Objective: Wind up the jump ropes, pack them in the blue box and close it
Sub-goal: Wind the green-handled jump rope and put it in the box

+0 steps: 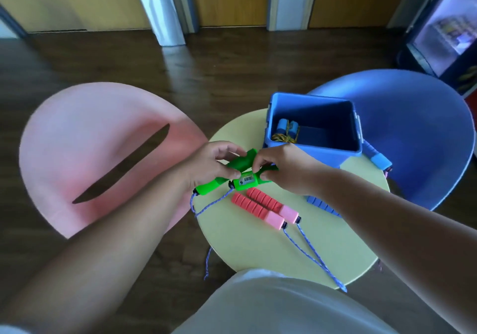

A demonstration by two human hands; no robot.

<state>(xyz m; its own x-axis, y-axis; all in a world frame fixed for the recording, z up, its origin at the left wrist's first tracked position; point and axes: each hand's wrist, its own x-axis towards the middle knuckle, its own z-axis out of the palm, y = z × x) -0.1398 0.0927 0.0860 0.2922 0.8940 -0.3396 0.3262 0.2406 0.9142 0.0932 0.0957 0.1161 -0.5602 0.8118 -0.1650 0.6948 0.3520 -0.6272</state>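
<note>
Over the round yellow table (271, 251), my left hand (214, 163) grips one green jump-rope handle (240, 164). My right hand (281, 171) pinches the other green handle, the one with a small counter (245, 180). Their blue cord (206, 209) hangs off the table's left edge. A pair of red and pink handles (265, 208) lies just in front, its cord trailing toward me. The open blue box (313, 150) stands at the table's far side, and a wound rope with blue handles (286, 131) lies inside. Another blue handle (378, 157) lies to the right of the box, and a further one (322, 204) shows under my right forearm.
A pink chair (85, 153) stands left of the table and a blue chair (418, 127) behind it on the right. Dark wooden floor surrounds them. My lap in light clothing fills the bottom of the view.
</note>
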